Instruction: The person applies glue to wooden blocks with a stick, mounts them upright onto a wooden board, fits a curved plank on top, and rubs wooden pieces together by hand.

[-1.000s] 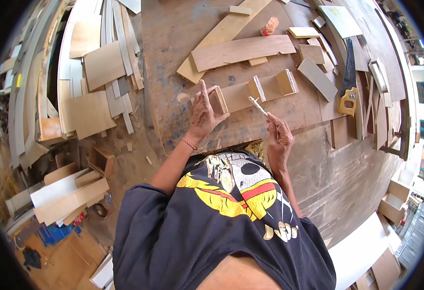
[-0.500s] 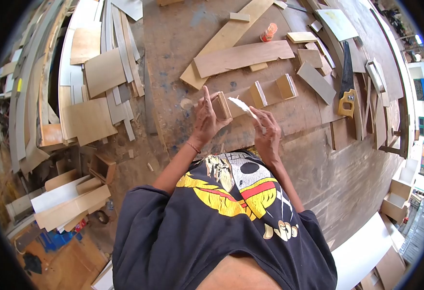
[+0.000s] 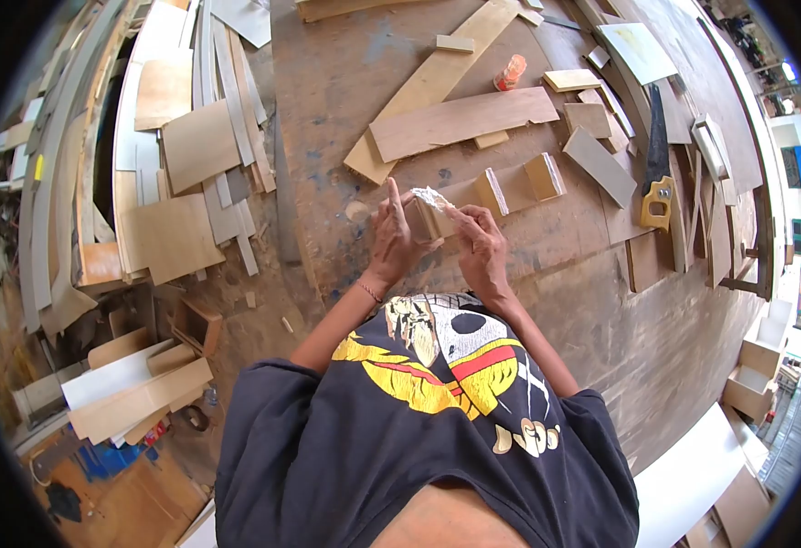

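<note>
My left hand (image 3: pixel 395 239) grips a small upright wooden block (image 3: pixel 436 225), its index finger pointing up along the far side. The block stands at the near left end of a wooden board (image 3: pixel 462 194). Between the fingertips of my right hand (image 3: pixel 482 248) is a slim spreader (image 3: pixel 431 198) coated with white glue, its tip at the block's top edge. Most of its handle is hidden by the fingers. Two more wooden blocks, a middle one (image 3: pixel 491 193) and a right one (image 3: pixel 544 177), stand on the same board with white along their top edges.
Beyond the board lie a long plank (image 3: pixel 464 123) and a small orange-red bottle (image 3: pixel 511 73). A handsaw (image 3: pixel 657 164) with a yellow handle rests on the right among wood offcuts (image 3: pixel 599 166). Stacked panels (image 3: pixel 176 237) fill the left side.
My right hand has moved left, bringing the spreader from beside the block onto its top edge. My left hand keeps its hold on the block. The view has shifted slightly.
</note>
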A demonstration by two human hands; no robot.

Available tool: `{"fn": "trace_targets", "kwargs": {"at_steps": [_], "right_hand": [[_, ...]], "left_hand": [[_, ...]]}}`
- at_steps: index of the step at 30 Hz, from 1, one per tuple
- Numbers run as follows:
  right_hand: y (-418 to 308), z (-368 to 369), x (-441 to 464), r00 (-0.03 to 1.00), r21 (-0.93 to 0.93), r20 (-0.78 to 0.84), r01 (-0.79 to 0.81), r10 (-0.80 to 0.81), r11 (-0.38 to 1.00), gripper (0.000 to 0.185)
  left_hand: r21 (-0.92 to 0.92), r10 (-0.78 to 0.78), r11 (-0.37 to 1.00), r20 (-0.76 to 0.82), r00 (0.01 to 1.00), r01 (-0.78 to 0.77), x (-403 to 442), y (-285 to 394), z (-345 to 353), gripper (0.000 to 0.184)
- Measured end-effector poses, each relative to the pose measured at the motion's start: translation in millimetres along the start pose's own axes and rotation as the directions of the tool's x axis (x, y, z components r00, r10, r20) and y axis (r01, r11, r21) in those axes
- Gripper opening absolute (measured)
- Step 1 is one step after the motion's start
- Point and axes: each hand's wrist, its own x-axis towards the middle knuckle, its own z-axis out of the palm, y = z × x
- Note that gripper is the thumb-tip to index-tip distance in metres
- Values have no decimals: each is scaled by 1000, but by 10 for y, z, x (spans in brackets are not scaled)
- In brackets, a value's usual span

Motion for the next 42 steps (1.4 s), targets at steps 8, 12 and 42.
{"fn": "trace_targets", "kwargs": {"at_steps": [8, 12, 42], "right_hand": [[57, -104, -149, 998, -121, 46, 34, -29, 992, 40], [-68, -181, -116, 1000, -83, 24, 9, -7, 997, 40], [14, -109, 105, 987, -174, 24, 162, -160, 971, 48]], "left_hand": [[-26, 4, 1000, 27, 1000, -3, 18, 5, -50, 128], [-20, 35, 999, 19, 999, -34, 23, 1, -59, 128], [42, 31, 999, 41, 999, -32, 31, 13, -51, 130]]}}
